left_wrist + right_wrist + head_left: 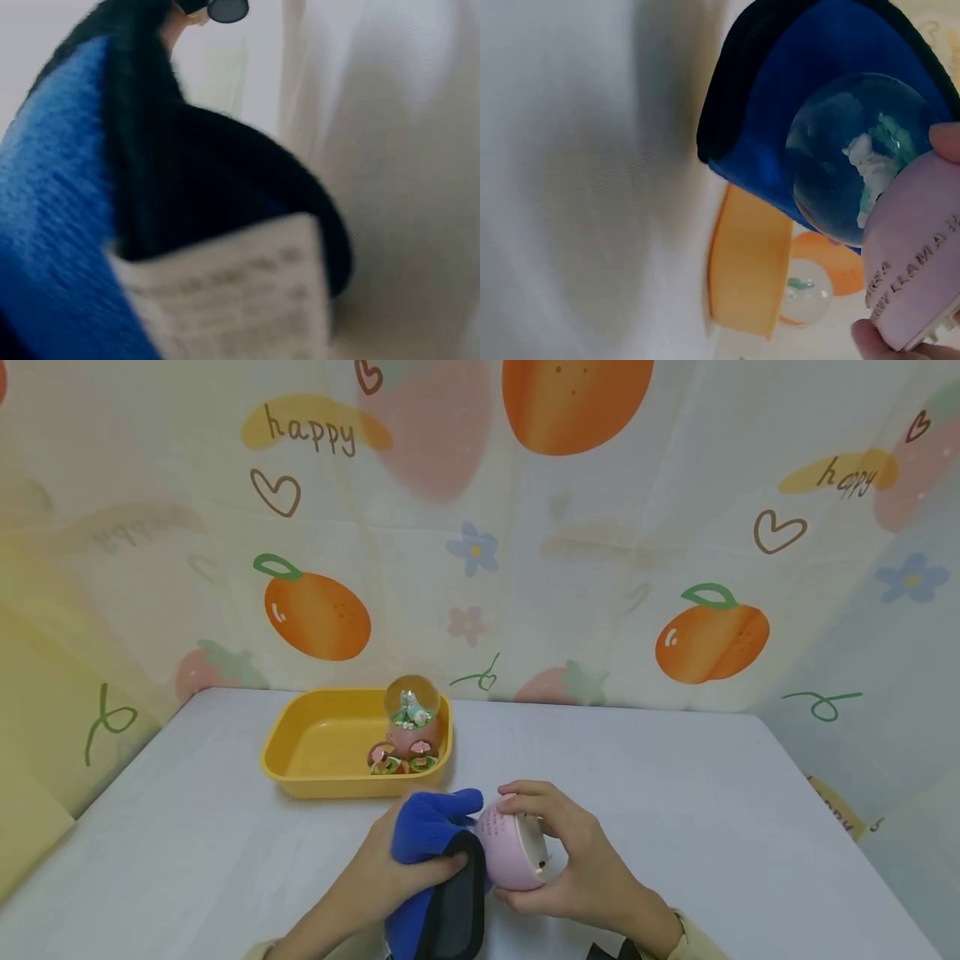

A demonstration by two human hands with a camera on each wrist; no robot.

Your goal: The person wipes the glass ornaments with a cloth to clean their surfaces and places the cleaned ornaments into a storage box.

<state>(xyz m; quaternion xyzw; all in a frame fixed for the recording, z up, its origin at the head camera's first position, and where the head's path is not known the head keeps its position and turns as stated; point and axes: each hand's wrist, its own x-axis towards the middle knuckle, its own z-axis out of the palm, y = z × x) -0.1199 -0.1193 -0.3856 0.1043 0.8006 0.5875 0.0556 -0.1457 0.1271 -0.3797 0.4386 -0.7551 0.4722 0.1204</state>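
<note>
My left hand [382,868] grips a blue cleaning cloth [427,839] with black edging, thumb over its dark side. A printed white label [225,292] hangs from the cloth in the left wrist view. My right hand [588,860] holds a snow globe by its lilac base [504,852], which is tipped sideways with its pale underside facing right. In the right wrist view the clear glass ball [847,150], with a white and green figure inside, lies against the blue cloth [780,97]. From the head view the cloth hides the ball.
Behind the hands, a yellow tray [300,787] stands on the white table [675,802]. At its right end sits another snow globe [412,714] with a pink base and small decorations. A fruit-printed curtain [510,610] hangs behind the table.
</note>
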